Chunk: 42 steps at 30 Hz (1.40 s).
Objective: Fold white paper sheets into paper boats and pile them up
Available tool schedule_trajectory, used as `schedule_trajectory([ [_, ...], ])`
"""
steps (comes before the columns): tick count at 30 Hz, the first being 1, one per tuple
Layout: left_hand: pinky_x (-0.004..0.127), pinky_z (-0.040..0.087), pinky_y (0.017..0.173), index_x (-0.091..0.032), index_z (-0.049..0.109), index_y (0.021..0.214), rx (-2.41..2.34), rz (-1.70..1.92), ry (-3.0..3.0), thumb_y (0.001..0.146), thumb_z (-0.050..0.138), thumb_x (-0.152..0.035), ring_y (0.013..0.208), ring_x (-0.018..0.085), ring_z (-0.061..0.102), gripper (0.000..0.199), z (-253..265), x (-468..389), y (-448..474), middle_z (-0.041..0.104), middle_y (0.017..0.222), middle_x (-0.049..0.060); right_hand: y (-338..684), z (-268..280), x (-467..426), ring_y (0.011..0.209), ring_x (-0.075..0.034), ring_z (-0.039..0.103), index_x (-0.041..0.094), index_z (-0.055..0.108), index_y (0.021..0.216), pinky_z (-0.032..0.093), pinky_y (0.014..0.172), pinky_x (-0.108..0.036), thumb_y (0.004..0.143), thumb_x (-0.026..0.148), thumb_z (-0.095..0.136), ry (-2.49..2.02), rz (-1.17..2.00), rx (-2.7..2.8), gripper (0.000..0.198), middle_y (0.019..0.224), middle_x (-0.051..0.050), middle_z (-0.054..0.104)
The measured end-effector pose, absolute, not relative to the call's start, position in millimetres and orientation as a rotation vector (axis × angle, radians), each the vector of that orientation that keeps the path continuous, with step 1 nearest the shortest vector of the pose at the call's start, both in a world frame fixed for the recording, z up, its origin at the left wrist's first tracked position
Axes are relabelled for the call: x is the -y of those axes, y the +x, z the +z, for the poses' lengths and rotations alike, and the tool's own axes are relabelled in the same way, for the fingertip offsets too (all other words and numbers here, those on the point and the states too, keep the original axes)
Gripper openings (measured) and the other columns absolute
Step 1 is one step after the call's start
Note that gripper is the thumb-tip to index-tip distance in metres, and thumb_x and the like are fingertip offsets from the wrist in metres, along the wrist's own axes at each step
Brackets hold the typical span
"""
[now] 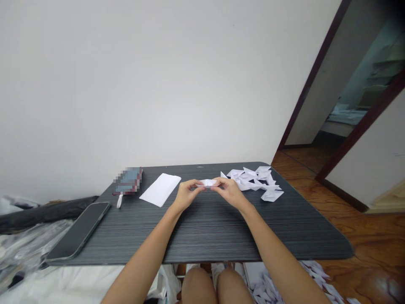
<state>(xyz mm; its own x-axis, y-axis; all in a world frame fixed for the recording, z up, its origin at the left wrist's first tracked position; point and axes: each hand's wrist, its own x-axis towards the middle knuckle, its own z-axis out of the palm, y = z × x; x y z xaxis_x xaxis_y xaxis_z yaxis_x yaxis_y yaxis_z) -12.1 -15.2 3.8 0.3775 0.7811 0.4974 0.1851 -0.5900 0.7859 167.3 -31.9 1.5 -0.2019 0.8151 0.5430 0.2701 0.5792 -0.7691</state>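
Between my two hands, just above the middle of the dark table, is a small folded piece of white paper (208,183). The fingers of my left hand (187,193) pinch its left end. My right hand (230,191) grips the right end with thumb and fingers. Part of the paper is hidden behind my fingertips. To the right, past my right hand, lies a loose pile of folded white paper pieces (253,179). A stack of flat white sheets (160,189) rests to the left of my left hand.
The dark wood-grain table (215,240) stands against a white wall. A smartphone (80,230) lies at its left edge, near a blurred pouch-like item (129,180) with a white tag (119,201). More folded papers (267,289) lie below the table at the right.
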Motion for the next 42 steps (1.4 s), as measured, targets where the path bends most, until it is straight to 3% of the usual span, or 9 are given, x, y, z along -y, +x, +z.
schedule_trajectory([
  [8, 0.028, 0.048, 0.07, -0.012, 0.061, 0.079, -0.835, 1.176, 1.905, 0.071, 0.056, -0.032, 0.074, 0.018, 0.062, 0.023, 8.6, 19.6, -8.0, 0.066, 0.079, 0.007, 165.3, 3.1, 32.0, 0.062, -0.012, 0.054, 0.016, 0.049, 0.061, 0.044, 0.061, -0.026, 0.069, 0.029, 0.057, -0.892, 0.747, 1.694, 0.018, 0.063, 0.0, 0.056],
  [11, 0.028, 0.049, 0.068, -0.01, 0.056, 0.089, -0.793, 1.15, 1.823, 0.072, 0.054, -0.032, 0.07, 0.018, 0.063, 0.028, 10.6, 22.2, -5.6, 0.066, 0.075, 0.008, 163.7, 6.3, 33.4, 0.056, -0.011, 0.054, 0.017, 0.049, 0.077, 0.043, 0.056, -0.024, 0.067, 0.028, 0.059, -0.898, 0.821, 1.61, 0.017, 0.062, 0.003, 0.054],
  [14, 0.029, 0.048, 0.069, -0.012, 0.045, 0.109, -0.801, 1.108, 1.82, 0.072, 0.055, -0.032, 0.07, 0.017, 0.063, 0.044, 12.4, 23.4, -6.0, 0.066, 0.076, 0.007, 162.4, 7.6, 34.1, 0.054, -0.01, 0.054, 0.019, 0.047, 0.097, 0.044, 0.055, -0.023, 0.066, 0.025, 0.059, -0.906, 0.885, 1.586, 0.034, 0.062, 0.004, 0.054],
  [16, 0.028, 0.048, 0.069, -0.012, 0.044, 0.114, -0.832, 1.063, 1.873, 0.071, 0.056, -0.033, 0.071, 0.017, 0.063, 0.049, 13.5, 23.3, -7.6, 0.067, 0.076, 0.007, 161.1, 6.4, 34.0, 0.054, -0.01, 0.055, 0.017, 0.051, 0.094, 0.045, 0.055, -0.024, 0.066, 0.025, 0.059, -0.929, 0.903, 1.61, 0.03, 0.063, 0.002, 0.056],
  [19, 0.025, 0.046, 0.064, -0.011, 0.061, 0.089, -0.893, 0.975, 2.0, 0.071, 0.054, -0.037, 0.068, 0.017, 0.062, 0.032, 14.1, 22.0, -10.3, 0.066, 0.071, 0.006, 158.5, 2.9, 33.1, 0.054, -0.012, 0.056, 0.015, 0.057, 0.078, 0.045, 0.054, -0.024, 0.064, 0.026, 0.06, -0.96, 0.936, 1.616, 0.018, 0.062, -0.001, 0.059],
  [22, 0.022, 0.044, 0.053, -0.01, 0.064, 0.073, -0.903, 0.914, 2.01, 0.075, 0.047, -0.04, 0.059, 0.015, 0.06, 0.035, 12.7, 19.6, -10.8, 0.066, 0.067, 0.007, 157.2, 0.3, 31.5, 0.05, -0.012, 0.056, 0.013, 0.058, 0.073, 0.043, 0.049, -0.023, 0.064, 0.027, 0.06, -0.963, 1.007, 1.56, 0.017, 0.054, -0.001, 0.06],
  [29, 0.02, 0.038, 0.04, -0.005, 0.059, 0.074, -0.801, 0.876, 1.773, 0.076, 0.044, -0.042, 0.052, 0.015, 0.059, 0.039, 9.5, 14.3, -6.9, 0.065, 0.065, 0.012, 159.1, -0.1, 27.7, 0.043, -0.014, 0.057, 0.011, 0.055, 0.071, 0.039, 0.039, -0.022, 0.068, 0.038, 0.055, -0.942, 1.208, 1.439, 0.027, 0.047, -0.003, 0.059],
  [35, 0.016, 0.034, 0.037, -0.007, 0.059, 0.071, -0.866, 0.821, 1.861, 0.07, 0.054, -0.038, 0.045, 0.011, 0.056, 0.032, 4.1, 17.0, -7.9, 0.063, 0.057, 0.007, 153.1, -2.0, 35.1, 0.036, -0.007, 0.048, 0.01, 0.057, 0.068, 0.034, 0.035, -0.018, 0.062, 0.031, 0.062, -0.936, 1.218, 1.61, 0.022, 0.05, -0.001, 0.059],
  [42, 0.017, 0.038, 0.037, -0.006, 0.055, 0.072, -0.74, 0.7, 1.729, 0.077, 0.043, -0.042, 0.058, 0.018, 0.062, 0.038, 2.7, 15.9, -7.8, 0.065, 0.067, 0.013, 159.1, -2.9, 32.4, 0.037, -0.008, 0.051, 0.01, 0.055, 0.068, 0.034, 0.033, -0.017, 0.07, 0.036, 0.05, -0.981, 1.26, 1.629, 0.027, 0.052, -0.003, 0.059],
])
